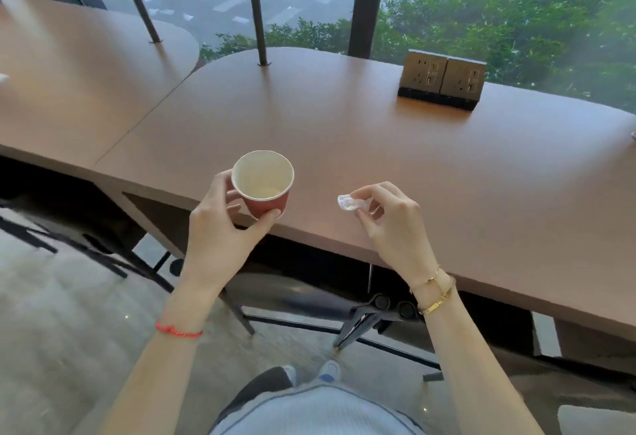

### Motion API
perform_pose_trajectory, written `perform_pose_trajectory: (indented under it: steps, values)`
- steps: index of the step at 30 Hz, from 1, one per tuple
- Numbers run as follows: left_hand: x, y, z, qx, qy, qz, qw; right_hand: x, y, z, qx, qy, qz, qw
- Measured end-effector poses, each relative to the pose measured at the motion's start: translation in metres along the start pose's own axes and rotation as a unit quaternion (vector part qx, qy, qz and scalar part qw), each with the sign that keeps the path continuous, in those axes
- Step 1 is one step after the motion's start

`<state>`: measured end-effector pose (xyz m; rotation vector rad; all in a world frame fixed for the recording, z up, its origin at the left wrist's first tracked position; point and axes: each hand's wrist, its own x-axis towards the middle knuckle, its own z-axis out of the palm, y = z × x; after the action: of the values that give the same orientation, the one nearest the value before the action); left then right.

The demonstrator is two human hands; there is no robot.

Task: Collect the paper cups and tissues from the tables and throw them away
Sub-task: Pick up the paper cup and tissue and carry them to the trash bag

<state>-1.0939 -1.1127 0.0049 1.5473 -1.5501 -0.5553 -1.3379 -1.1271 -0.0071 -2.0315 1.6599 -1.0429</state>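
My left hand (220, 224) grips a red paper cup (263, 181) with a white inside, held upright just above the near edge of the brown table (344, 132). The cup looks empty. To its right, my right hand (389, 218) pinches a small crumpled white tissue (348, 203) between thumb and fingertips, just over the table's front edge.
A double power socket block (443, 79) stands at the back right of the table. A second brown table (79, 66) adjoins on the left. Thin dark posts (256, 11) rise from the tables before a window. A chair (320, 300) stands under the table edge.
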Motion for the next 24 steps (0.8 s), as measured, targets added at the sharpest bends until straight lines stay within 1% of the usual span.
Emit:
perform_pose_trajectory:
  steps: [7, 11, 15, 19, 24]
  values:
    - [-0.074, -0.048, -0.096, 0.035, 0.117, -0.078, 0.989, 0.003, -0.08, 0.071, 0.07, -0.111, -0.096, 0.987]
    - [-0.122, -0.078, -0.151, 0.064, 0.192, -0.13, 0.971, -0.005, -0.134, 0.124, 0.079, -0.179, -0.152, 0.969]
    - [-0.175, -0.11, -0.206, 0.091, 0.276, -0.199, 0.936, -0.023, -0.196, 0.183, 0.09, -0.245, -0.207, 0.943]
    - [-0.235, -0.143, -0.263, 0.102, 0.337, -0.257, 0.9, -0.056, -0.266, 0.244, 0.112, -0.299, -0.253, 0.913]
    - [-0.313, -0.173, -0.326, 0.14, 0.409, -0.321, 0.843, -0.104, -0.346, 0.312, 0.138, -0.359, -0.323, 0.865]
